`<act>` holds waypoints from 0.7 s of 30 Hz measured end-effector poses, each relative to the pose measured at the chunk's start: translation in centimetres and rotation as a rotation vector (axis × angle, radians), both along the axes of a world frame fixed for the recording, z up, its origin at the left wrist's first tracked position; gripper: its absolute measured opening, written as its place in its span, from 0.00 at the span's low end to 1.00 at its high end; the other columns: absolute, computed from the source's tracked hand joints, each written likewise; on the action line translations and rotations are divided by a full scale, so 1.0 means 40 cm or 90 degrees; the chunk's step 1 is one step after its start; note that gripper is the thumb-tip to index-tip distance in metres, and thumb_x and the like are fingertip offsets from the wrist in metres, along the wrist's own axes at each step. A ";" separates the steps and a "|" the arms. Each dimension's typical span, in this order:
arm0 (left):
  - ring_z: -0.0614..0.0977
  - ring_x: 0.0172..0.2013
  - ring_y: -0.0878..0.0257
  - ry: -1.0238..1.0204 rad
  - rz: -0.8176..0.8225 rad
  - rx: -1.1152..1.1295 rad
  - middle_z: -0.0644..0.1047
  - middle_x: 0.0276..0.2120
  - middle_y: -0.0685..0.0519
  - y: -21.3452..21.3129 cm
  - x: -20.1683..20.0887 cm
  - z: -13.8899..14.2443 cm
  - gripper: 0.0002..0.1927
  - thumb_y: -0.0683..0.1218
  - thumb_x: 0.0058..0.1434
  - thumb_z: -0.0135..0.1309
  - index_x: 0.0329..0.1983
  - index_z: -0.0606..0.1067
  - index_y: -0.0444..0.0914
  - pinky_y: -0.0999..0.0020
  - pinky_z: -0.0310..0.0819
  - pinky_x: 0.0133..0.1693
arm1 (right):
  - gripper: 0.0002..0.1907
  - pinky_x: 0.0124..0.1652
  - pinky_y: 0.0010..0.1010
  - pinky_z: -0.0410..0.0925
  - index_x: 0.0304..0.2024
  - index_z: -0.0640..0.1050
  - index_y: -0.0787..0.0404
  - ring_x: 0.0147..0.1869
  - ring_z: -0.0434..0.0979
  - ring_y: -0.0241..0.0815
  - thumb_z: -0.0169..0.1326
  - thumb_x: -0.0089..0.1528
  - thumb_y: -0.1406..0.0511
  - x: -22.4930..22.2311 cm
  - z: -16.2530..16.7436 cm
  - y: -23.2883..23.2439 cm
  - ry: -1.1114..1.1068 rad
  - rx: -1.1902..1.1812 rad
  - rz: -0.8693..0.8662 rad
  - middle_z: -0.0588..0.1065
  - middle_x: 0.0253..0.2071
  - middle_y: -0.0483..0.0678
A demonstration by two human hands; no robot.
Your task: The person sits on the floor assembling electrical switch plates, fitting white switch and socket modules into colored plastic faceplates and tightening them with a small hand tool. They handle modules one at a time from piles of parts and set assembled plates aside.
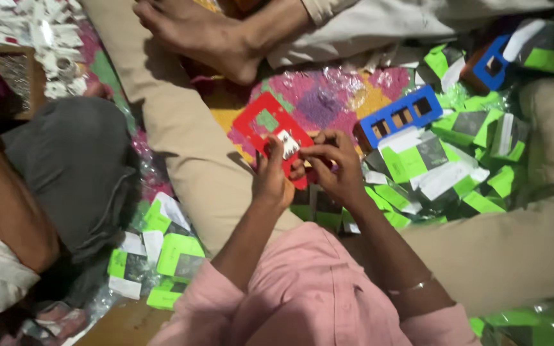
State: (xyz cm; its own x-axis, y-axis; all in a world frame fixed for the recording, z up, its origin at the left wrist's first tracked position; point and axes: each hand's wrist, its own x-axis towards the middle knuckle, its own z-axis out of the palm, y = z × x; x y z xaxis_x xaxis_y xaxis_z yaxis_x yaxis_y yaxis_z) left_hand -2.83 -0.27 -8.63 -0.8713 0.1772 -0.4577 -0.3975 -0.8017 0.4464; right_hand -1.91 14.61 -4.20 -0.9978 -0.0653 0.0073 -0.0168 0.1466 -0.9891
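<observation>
— Holding anything, those two hands?

— Yes. The left hand [270,176] and the right hand [331,168] meet over a red plastic frame [265,125], a flat piece with cut-out windows. The left one grips its lower edge from beneath; the right one pinches a small white piece [288,143] against the frame's face, fingers closed tight on it.

— Where does the frame sit?

— Up off the floor, tilted, above a colourful patterned mat [328,96] and just beside a tan trouser leg [181,141].

— What lies around?

— A blue plastic frame [400,115] with three windows rests on the mat, near the right hand. A second blue frame [494,63] is farther off, at the upper right. Green and white packets [444,160] are heaped to the right, and more packets [161,250] lie at the lower left.

— Anyone else?

— A bare foot [206,35] of another person at the top, and a separate arm [1,192] at the left edge, well apart from the frame.
</observation>
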 end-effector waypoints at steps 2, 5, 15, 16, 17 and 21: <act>0.72 0.26 0.67 0.066 -0.006 -0.026 0.73 0.32 0.53 -0.004 -0.003 0.018 0.23 0.62 0.72 0.52 0.48 0.68 0.39 0.73 0.62 0.25 | 0.13 0.49 0.30 0.75 0.46 0.82 0.57 0.52 0.80 0.43 0.60 0.61 0.76 -0.001 0.012 0.001 0.107 0.126 -0.012 0.69 0.50 0.49; 0.73 0.28 0.68 0.068 -0.013 -0.032 0.73 0.34 0.54 -0.003 -0.008 0.049 0.21 0.63 0.70 0.50 0.49 0.66 0.42 0.74 0.61 0.25 | 0.13 0.51 0.31 0.72 0.45 0.81 0.59 0.53 0.77 0.44 0.62 0.59 0.77 -0.009 0.041 0.010 0.166 0.200 -0.024 0.71 0.49 0.49; 0.72 0.31 0.66 0.045 -0.054 0.010 0.73 0.38 0.54 -0.016 0.001 0.061 0.21 0.62 0.72 0.47 0.52 0.67 0.42 0.71 0.63 0.29 | 0.22 0.50 0.31 0.68 0.56 0.80 0.60 0.51 0.73 0.43 0.61 0.60 0.77 -0.012 0.088 0.020 0.140 0.219 0.047 0.69 0.47 0.49; 0.72 0.32 0.65 0.061 -0.048 0.015 0.72 0.38 0.54 -0.016 0.004 0.059 0.20 0.62 0.73 0.47 0.51 0.66 0.42 0.70 0.63 0.30 | 0.21 0.50 0.31 0.68 0.55 0.80 0.60 0.51 0.73 0.43 0.61 0.60 0.77 -0.012 0.085 0.020 0.147 0.225 0.041 0.70 0.47 0.49; 0.72 0.33 0.65 0.074 -0.044 0.021 0.71 0.37 0.54 -0.017 0.007 0.058 0.20 0.62 0.75 0.48 0.50 0.65 0.42 0.70 0.63 0.31 | 0.21 0.50 0.31 0.69 0.54 0.80 0.59 0.51 0.73 0.43 0.62 0.59 0.77 -0.009 0.082 0.018 0.152 0.231 0.034 0.70 0.47 0.49; 0.72 0.31 0.66 0.035 -0.051 0.008 0.73 0.36 0.53 -0.017 0.010 0.053 0.22 0.63 0.72 0.47 0.52 0.69 0.40 0.72 0.62 0.29 | 0.18 0.52 0.30 0.70 0.53 0.81 0.59 0.52 0.75 0.41 0.61 0.61 0.77 0.003 0.064 0.012 0.103 0.179 0.020 0.70 0.48 0.49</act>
